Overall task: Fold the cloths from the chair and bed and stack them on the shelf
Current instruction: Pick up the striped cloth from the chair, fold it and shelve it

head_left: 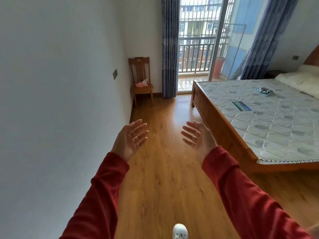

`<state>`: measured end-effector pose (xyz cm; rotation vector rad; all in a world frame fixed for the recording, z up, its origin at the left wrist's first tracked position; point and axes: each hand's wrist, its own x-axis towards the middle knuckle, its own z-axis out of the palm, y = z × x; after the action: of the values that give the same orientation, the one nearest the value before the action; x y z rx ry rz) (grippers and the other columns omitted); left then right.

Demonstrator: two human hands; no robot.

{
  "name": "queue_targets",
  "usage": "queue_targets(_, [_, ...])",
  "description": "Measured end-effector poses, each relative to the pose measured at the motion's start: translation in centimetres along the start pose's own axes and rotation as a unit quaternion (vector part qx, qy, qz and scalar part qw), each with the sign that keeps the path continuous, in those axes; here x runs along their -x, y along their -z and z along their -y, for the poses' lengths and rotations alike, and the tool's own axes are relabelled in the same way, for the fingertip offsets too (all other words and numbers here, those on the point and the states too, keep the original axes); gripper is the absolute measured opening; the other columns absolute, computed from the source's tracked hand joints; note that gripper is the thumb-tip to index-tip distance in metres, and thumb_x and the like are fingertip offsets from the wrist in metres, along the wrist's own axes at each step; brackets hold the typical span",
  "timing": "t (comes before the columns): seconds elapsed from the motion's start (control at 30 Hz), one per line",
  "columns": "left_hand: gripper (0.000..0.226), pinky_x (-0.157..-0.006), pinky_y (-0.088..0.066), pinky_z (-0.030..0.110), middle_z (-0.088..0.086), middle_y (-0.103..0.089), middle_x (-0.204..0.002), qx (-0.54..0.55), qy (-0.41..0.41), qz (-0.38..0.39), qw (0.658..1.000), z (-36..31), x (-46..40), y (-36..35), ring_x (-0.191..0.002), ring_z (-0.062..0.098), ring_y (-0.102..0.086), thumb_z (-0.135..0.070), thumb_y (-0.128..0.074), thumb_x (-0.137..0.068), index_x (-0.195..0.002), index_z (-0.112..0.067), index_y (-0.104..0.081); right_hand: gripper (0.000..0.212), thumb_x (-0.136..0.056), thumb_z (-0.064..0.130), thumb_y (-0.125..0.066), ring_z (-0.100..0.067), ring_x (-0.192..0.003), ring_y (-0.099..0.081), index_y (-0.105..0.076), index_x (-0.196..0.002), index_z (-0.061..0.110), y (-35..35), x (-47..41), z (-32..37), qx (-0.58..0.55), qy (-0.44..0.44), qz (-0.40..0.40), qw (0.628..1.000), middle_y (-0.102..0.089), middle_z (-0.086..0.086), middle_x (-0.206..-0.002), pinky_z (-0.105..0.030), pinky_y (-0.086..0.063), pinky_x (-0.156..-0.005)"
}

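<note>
While both hands, left [132, 137] and right [196, 135], hang spread and empty, nothing is gripped. Best gather the pink cloth [141, 83] on the chair [143, 88] seat whole, then the blue cloth [263, 90] mid-bed [215, 107].

both arms in red sleeves reach forward mid-frame; left hand [131, 137] and right hand [198, 135] empty, palms facing, fingers [140, 125] spread.

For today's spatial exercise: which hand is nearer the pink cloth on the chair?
Left. The left hand is below the pink cloth; the right hand is farther right.

Head camera looks forward and down along the floor [164, 152].
</note>
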<state>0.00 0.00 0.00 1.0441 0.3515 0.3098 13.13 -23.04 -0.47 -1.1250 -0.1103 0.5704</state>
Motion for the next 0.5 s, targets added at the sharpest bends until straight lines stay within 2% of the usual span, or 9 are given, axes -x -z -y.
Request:
queue_targets(0.2, [0.031, -0.092, -0.052, 0.041, 0.002, -0.071, -0.120, -0.023, 0.022, -0.014, 0.999, 1.7, -7.2, 0.2, -0.113, 0.028, -0.065, -0.034, -0.047, -0.098, -0.120, -0.022, -0.065, 0.021, -0.095, 0.026, -0.053, -0.029, -0.108, -0.065, -0.069, -0.102, 0.014, 2.2, -6.8, -2.1, -0.023, -0.042, -0.024, 0.999, -0.071, -0.009, -0.109, -0.047, -0.049, -0.100])
queue_targets(0.5, [0.030, -0.091, -0.053, 0.042, 0.007, -0.069, -0.123, -0.010, 0.034, -0.047, 0.998, 1.7, -22.3, -2.1, -0.113, 0.030, -0.065, -0.032, -0.050, -0.098, -0.119, -0.019, -0.065, 0.022, -0.095, 0.026, -0.053, -0.027, -0.102, -0.067, -0.070, -0.103, 0.013, 4.1, -22.4, 0.7, -0.026, -0.063, -0.022, 0.997, -0.073, -0.008, -0.104, -0.045, -0.051, -0.095])
